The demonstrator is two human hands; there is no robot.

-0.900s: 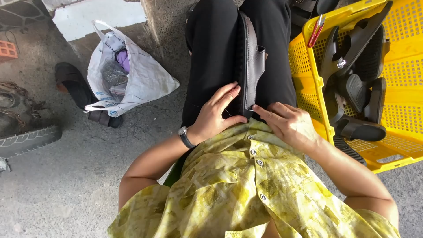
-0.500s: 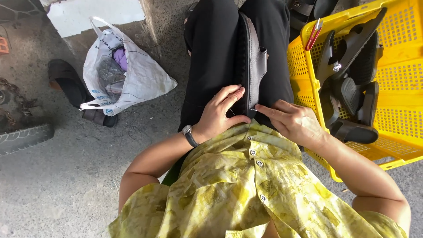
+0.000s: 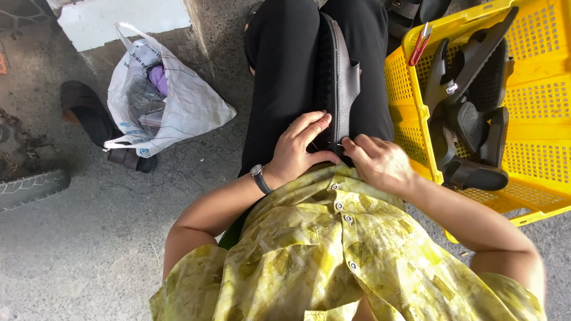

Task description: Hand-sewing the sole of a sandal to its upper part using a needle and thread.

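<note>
A dark sandal point(image 3: 339, 77) with a black ridged sole and a brown strap stands on edge between my knees, on my black trousers. My left hand point(image 3: 300, 148), a watch at its wrist, presses against the sandal's near end with the fingers laid on the sole. My right hand point(image 3: 380, 163) grips the same near end from the right, fingers curled; a thin needle or thread seems to sit between the two hands, too small to be sure.
A yellow plastic crate point(image 3: 535, 148) at my right holds several dark sandals and a red clip on its rim. A white plastic bag point(image 3: 178, 101) of materials lies on the concrete at left, with a dark sandal point(image 3: 89, 113) and a tyre piece point(image 3: 30, 190) beyond it.
The view has shifted slightly. My left hand's fingers have slid a little along the sole; both hands stay at the sandal's near end.
</note>
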